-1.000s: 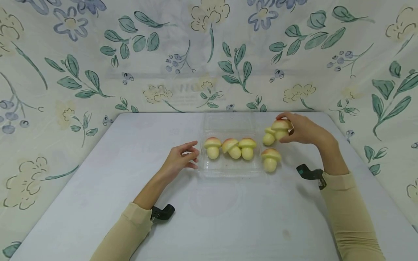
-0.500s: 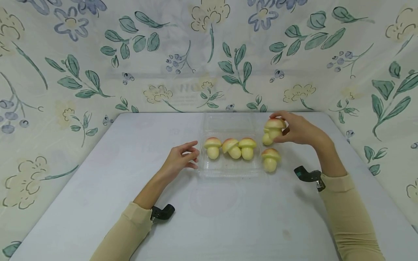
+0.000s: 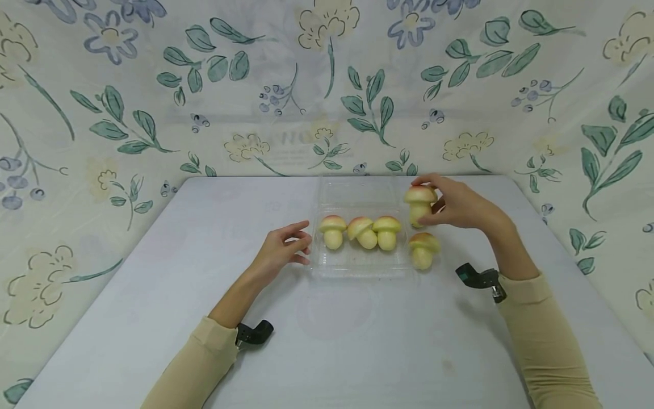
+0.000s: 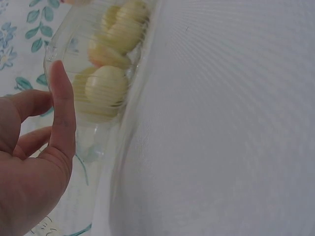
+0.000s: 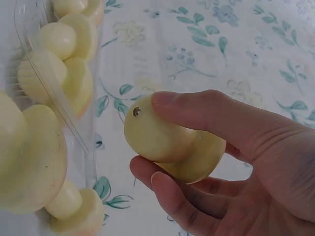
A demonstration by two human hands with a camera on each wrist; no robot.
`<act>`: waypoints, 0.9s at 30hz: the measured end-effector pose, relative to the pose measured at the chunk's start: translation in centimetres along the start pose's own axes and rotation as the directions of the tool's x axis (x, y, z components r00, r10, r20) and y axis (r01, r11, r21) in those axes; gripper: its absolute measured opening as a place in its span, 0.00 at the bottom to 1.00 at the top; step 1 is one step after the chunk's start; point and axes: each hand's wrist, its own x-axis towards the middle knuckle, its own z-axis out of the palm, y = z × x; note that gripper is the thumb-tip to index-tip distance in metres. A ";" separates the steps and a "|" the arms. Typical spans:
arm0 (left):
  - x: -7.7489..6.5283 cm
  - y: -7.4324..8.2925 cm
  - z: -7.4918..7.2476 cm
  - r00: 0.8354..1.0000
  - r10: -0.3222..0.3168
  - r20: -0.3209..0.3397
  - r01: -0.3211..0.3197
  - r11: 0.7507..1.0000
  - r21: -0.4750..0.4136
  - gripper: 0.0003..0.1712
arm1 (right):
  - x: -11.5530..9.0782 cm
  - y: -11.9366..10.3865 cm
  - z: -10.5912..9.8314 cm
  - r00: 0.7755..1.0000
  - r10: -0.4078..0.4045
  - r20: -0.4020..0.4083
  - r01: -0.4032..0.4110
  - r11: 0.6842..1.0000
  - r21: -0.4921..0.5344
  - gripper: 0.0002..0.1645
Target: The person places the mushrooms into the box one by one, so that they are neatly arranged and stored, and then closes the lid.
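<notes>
We see a white table [image 3: 357, 355], with a faint brownish spot [image 3: 447, 367] toward its near right. On it we log a clear plastic container [image 3: 363, 267], open, back half reaching toward the far edge. Just right of that, one mushroom figure [image 3: 423, 253]; the right wrist view gives us a second mushroom [image 5: 66, 201], also beside the container.

A see-through box [image 3: 357, 268] sits open on the counter [image 3: 327, 352]. Inside are three fat yellow mushrooms [image 3: 367, 234] with reddish tops, all in a row. The middle one leans and touches the right one. The right hand [image 3: 462, 205] holds another mushroom [image 5: 157, 135], cap up. A nearer mushroom [image 3: 423, 250] and a farther mushroom [image 5: 76, 211] are just right of the box.
</notes>
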 end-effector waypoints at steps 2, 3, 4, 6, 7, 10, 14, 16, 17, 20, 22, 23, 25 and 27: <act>0.0 0.0 0.0 1.000 -0.002 0.002 0.002 1.000 0.004 0.32 | 0.0 -0.1 0.1 1.000 -0.011 0.001 0.011 1.000 0.007 0.43; 0.0 0.0 0.0 1.000 -0.003 0.002 0.003 1.000 0.005 0.32 | 0.0 -0.1 0.2 1.000 -0.015 0.002 0.015 1.000 0.011 0.43; 0.0 0.0 0.1 1.000 -0.007 0.000 0.007 1.000 0.000 0.32 | 0.0 -0.2 0.3 1.000 -0.018 0.002 0.018 1.000 0.012 0.43; -0.1 0.0 0.1 1.000 -0.006 0.002 0.006 1.000 0.001 0.33 | 0.0 -0.3 0.4 1.000 -0.024 0.004 0.024 1.000 0.013 0.43; -0.1 0.0 0.1 1.000 -0.005 0.004 0.005 1.000 0.002 0.33 | 0.1 -0.3 0.5 1.000 -0.026 0.006 0.026 1.000 0.014 0.43; -0.1 0.0 0.1 1.000 -0.005 0.005 0.005 1.000 0.001 0.33 | 0.2 -0.4 0.7 0.999 -0.032 0.012 0.032 0.999 0.008 0.43; -0.1 -0.1 0.1 1.000 -0.009 0.004 0.009 1.000 0.004 0.32 | 0.4 -0.5 1.1 0.998 -0.052 0.027 0.051 0.999 0.018 0.43; -0.1 -0.1 0.1 1.000 -0.009 0.004 0.009 1.000 0.006 0.32 | 0.5 -0.6 1.3 0.997 -0.068 0.033 0.067 0.997 0.028 0.43; 0.0 -0.2 0.1 1.000 -0.009 0.005 0.009 1.000 0.006 0.32 | 0.6 -0.6 1.4 0.997 -0.075 0.035 0.074 0.997 0.036 0.43; 0.0 -0.2 0.1 1.000 -0.007 0.003 0.007 1.000 0.010 0.32 | 0.8 -0.8 1.7 0.994 -0.104 0.040 0.102 0.994 0.043 0.43; 0.0 -0.1 0.1 1.000 -0.005 0.003 0.005 1.000 0.009 0.32 | 0.9 -1.0 1.9 0.993 -0.115 0.040 0.113 0.992 0.050 0.43; 0.0 -0.1 0.1 1.000 -0.003 0.003 0.003 1.000 0.006 0.32 | 0.9 -1.1 2.0 0.992 -0.123 0.042 0.121 0.992 0.046 0.43; -0.1 0.1 0.1 1.000 -0.001 0.001 0.001 1.000 0.003 0.32 | 1.0 -1.2 2.1 0.991 -0.128 0.041 0.127 0.991 0.040 0.43; -0.1 0.1 0.1 1.000 -0.001 0.000 0.001 1.000 0.003 0.32 | 1.0 -1.5 2.3 0.991 -0.127 0.041 0.125 0.991 0.043 0.44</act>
